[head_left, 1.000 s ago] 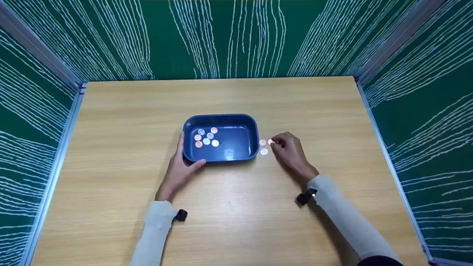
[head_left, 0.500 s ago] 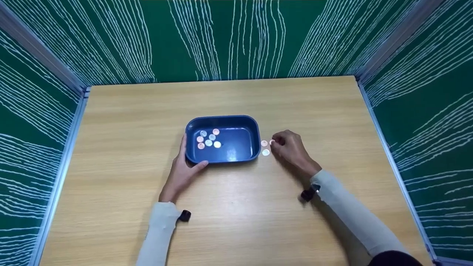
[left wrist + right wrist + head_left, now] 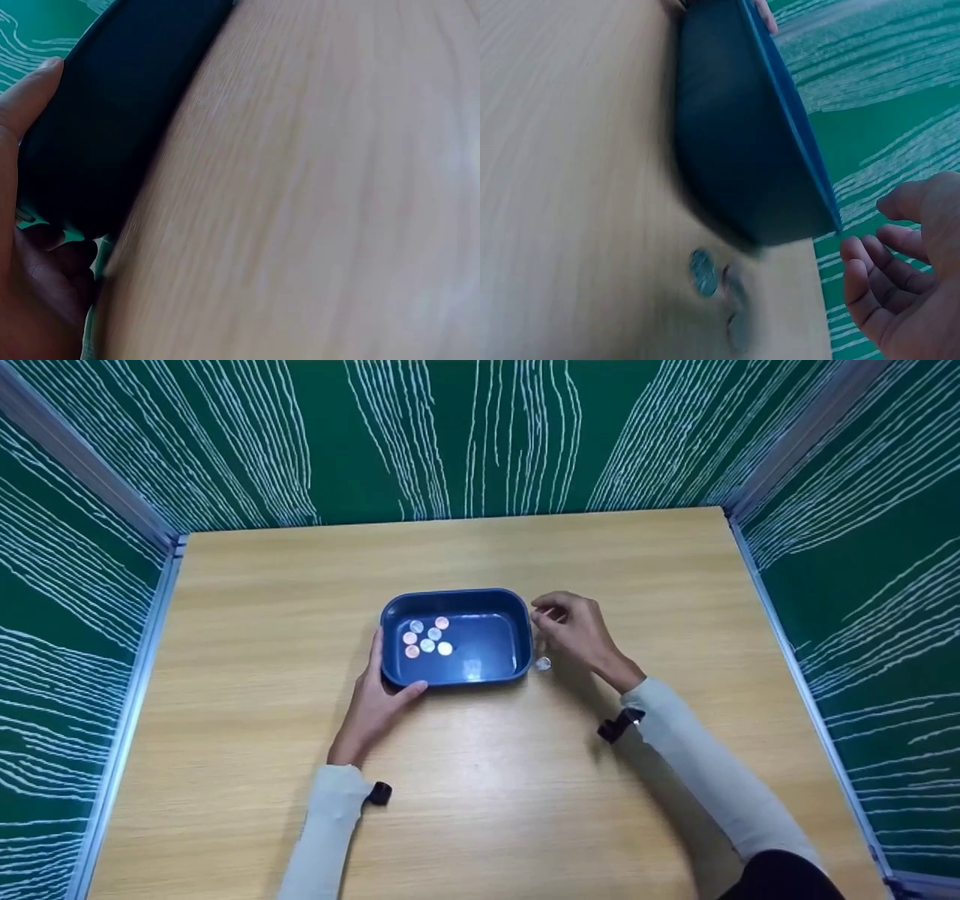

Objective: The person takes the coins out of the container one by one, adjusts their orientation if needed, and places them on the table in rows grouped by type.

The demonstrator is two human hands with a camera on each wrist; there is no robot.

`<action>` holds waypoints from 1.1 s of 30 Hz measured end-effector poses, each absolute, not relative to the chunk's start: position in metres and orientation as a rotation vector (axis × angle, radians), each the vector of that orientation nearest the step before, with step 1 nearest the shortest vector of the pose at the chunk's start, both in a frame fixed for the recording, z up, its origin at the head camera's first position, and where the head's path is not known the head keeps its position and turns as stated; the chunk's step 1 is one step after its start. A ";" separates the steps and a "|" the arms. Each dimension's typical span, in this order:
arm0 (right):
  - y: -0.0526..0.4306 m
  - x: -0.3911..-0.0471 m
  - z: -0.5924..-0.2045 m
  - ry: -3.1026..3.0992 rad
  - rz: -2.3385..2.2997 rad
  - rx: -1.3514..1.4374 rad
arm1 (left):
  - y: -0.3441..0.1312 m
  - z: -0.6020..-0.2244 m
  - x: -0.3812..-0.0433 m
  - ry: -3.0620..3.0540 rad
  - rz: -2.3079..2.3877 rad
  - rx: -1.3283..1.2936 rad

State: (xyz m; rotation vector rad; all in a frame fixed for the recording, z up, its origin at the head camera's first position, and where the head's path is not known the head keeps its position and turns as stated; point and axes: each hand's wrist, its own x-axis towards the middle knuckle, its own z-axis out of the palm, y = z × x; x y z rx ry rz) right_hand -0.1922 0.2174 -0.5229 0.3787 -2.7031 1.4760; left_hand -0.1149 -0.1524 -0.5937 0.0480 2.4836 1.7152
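A blue rectangular plastic tub (image 3: 487, 660) stands on the table with several copper and silver coins (image 3: 427, 645) lying in its left half. My left hand (image 3: 371, 705) holds the tub's left end, thumb along the near wall; in the left wrist view its other fingers curl at the end of the tub. Just off the tub's right rim is my right hand (image 3: 574, 626), raised, thumb and loosely bent fingers apart with nothing seen between them. Below it, a silver coin (image 3: 703, 271) and two blurred coins (image 3: 737, 334) lie on the table beside the tub.
Around the tub spreads the light wooden table (image 3: 465, 780). Green panels with white wavy lines (image 3: 517, 435) enclose it at the back and both sides, with metal rails (image 3: 802, 690) along the side edges.
My right hand has lifted from its pinch at a copper coin on the table and moved back and left to the tub's right rim. My left hand keeps its hold on the tub.
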 end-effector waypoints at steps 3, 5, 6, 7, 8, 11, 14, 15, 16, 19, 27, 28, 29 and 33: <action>0.209 -0.190 -0.517 -2.720 1.500 0.442 | -0.151 -0.593 -0.116 2.487 1.726 0.046; 0.203 -0.189 -0.515 -2.711 1.520 0.484 | -0.150 -0.594 -0.117 2.496 1.727 0.065; 0.200 -0.189 -0.515 -2.705 1.524 0.504 | -0.149 -0.594 -0.117 2.498 1.726 0.077; 0.196 -0.188 -0.515 -2.699 1.530 0.525 | -0.149 -0.594 -0.118 2.498 1.726 0.083; 0.193 -0.187 -0.514 -2.695 1.532 0.544 | -0.148 -0.594 -0.118 2.499 1.727 0.092; 0.185 -0.184 -0.514 -2.709 1.545 0.591 | -0.149 -0.595 -0.118 2.493 1.722 0.090; 0.175 -0.182 -0.514 -2.747 1.544 0.640 | -0.151 -0.596 -0.117 2.491 1.720 0.073; 0.172 -0.182 -0.515 -2.758 1.540 0.659 | -0.152 -0.596 -0.117 2.492 1.717 0.071; 0.170 -0.182 -0.515 -2.770 1.532 0.676 | -0.152 -0.596 -0.116 2.492 1.714 0.070; 0.161 -0.182 -0.516 -2.806 1.498 0.720 | -0.152 -0.595 -0.115 2.487 1.714 0.059; 0.140 -0.190 -0.521 -2.852 1.457 0.885 | -0.152 -0.592 -0.116 2.477 1.702 0.049; 0.137 -0.191 -0.522 -2.862 1.448 0.901 | -0.152 -0.593 -0.116 2.479 1.700 0.053; 0.135 -0.191 -0.523 -2.873 1.438 0.916 | -0.152 -0.593 -0.116 2.480 1.700 0.054; 0.125 -0.194 -0.528 -2.901 1.391 0.963 | -0.153 -0.595 -0.114 2.481 1.715 0.066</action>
